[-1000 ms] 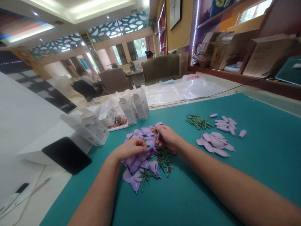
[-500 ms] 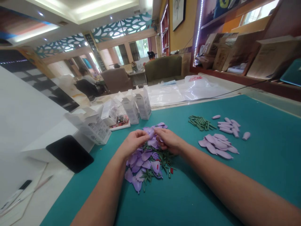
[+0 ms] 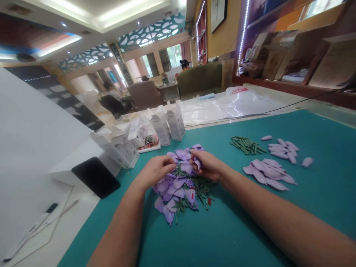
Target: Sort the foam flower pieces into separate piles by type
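A mixed pile of purple plastic petals (image 3: 168, 189) and green leaf-like pieces (image 3: 204, 185) lies on the teal mat (image 3: 217, 237). At the pile's right side my right hand (image 3: 210, 165) is closed around a curled purple petal (image 3: 197, 163); whether it holds more than one is hidden. My left hand (image 3: 157, 170) hovers over the pile's left side, thumb and fingertips drawn together. Anything between those fingertips is too small or hidden to make out. A purple openwork disc (image 3: 189, 182) and a red piece (image 3: 209, 201) show among the parts.
To the right lie green stem pieces (image 3: 246, 144), pale tapered tubes (image 3: 282, 149) and stacked pale petals (image 3: 268, 172). White open boxes (image 3: 175, 122) stand behind the pile. A black tablet-like panel (image 3: 96, 177) is at left, near a marker (image 3: 30, 231). Seated people are farther back.
My hands have moved apart. The purple petal that was between both hands' fingers is now in my right hand alone. The whole view has shifted slightly, so things appear farther right.
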Demonstrator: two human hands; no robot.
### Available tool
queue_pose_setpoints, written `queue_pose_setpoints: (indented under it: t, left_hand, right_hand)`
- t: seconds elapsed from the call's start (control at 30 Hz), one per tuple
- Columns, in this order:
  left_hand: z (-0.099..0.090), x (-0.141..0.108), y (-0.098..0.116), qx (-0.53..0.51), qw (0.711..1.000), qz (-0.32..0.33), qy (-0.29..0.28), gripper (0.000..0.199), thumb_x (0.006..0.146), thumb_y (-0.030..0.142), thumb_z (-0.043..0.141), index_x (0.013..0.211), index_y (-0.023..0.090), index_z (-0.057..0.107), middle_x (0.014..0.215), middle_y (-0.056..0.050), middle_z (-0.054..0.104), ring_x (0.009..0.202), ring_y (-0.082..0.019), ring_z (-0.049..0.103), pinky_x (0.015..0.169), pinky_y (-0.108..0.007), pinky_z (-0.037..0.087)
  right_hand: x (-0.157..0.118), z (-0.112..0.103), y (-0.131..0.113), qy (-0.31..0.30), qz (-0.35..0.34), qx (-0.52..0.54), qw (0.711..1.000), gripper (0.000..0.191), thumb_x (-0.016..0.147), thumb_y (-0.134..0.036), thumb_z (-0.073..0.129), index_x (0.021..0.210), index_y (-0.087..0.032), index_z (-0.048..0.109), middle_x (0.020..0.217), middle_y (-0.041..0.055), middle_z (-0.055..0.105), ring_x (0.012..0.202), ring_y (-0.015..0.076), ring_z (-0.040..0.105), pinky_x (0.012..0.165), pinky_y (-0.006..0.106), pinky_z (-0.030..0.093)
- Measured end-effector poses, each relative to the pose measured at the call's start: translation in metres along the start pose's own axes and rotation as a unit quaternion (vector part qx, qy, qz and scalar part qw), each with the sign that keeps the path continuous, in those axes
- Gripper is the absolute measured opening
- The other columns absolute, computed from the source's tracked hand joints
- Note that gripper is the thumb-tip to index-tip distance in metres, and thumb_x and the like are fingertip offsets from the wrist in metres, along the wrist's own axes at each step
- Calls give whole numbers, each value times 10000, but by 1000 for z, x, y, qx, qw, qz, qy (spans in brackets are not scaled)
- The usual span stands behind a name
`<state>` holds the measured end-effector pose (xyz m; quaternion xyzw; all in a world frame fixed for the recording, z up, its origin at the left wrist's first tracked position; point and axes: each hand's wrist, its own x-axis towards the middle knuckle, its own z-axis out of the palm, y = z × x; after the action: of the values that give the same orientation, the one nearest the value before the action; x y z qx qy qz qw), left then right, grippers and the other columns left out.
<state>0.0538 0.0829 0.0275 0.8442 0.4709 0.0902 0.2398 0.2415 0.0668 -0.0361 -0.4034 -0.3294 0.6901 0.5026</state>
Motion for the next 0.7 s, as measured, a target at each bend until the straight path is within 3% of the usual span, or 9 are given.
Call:
queue_pose_setpoints:
  t: [0.13,0.27,0.47,0.7]
  left_hand:
    - [0,-8,-15,85,996,-29,-24,173,757,292,498,766,199,643,756,-5,645,707,-161,553,612,-238,359]
    - [0,-15,-26,151,986,-62,-45,122,722,243,533,735,215,651,730,0,656,669,-153,559,561,-233,322]
    - [0,-16,-28,212,970,-104,-63,132,681,225,546,710,221,675,698,-14,668,639,-164,566,522,-246,283]
    - [8,-8,-32,232,961,-117,-92,156,637,213,570,710,239,705,701,-15,687,647,-169,585,526,-236,309]
  right_hand:
    - [2,-2,0,22,15,20,999,92,788,-181,544,706,-159,508,624,-21,546,452,53,480,324,116,330]
    - [1,-1,0,25,22,17,999,86,798,-184,559,725,-159,520,596,-33,514,444,53,463,325,121,351]
    - [2,-2,2,30,24,24,999,119,800,-200,580,712,-165,507,534,-57,457,420,44,407,304,105,293]
    - [3,-2,3,18,41,22,999,110,792,-230,605,751,-170,523,550,-48,489,436,53,446,320,112,320]
